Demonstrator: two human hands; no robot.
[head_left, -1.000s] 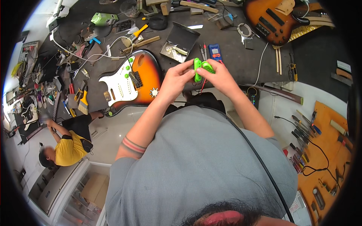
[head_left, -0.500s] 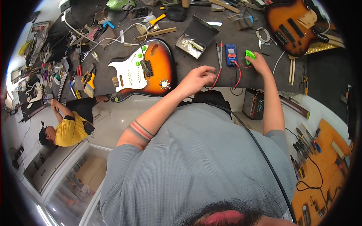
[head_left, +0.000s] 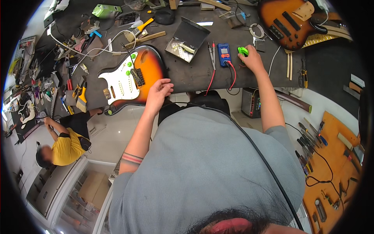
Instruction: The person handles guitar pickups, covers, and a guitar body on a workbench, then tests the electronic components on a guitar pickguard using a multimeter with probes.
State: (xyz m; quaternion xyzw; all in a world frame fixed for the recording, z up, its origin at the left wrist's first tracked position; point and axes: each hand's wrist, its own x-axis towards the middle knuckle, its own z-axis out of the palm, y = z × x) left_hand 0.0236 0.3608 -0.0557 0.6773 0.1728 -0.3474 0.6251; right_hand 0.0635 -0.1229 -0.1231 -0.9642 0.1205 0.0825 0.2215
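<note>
My right hand [head_left: 252, 59] grips a small bright green piece [head_left: 243, 51] over the bench, just right of a blue multimeter [head_left: 224, 54]. What exactly the green piece is, I cannot make out. Red and black test leads [head_left: 212, 58] lie left of the meter. My left hand [head_left: 159, 93], empty with loosely bent fingers, is at the lower right edge of a sunburst electric guitar body [head_left: 152, 62]. That body carries a white pickguard [head_left: 120, 80] with green knobs and a dark bridge. Whether the left hand touches its edge is hard to tell.
An opened black box [head_left: 189, 37] with small parts sits behind the leads. A second sunburst guitar body [head_left: 286, 23] lies at the back right. Tools and scraps crowd the bench's left side, with a brush [head_left: 82, 99]. Someone in yellow [head_left: 70, 145] works at far left.
My left hand has moved left, from beside the test leads to the guitar body's edge. The right hand still grips the green piece. The whole view has shifted slightly.
</note>
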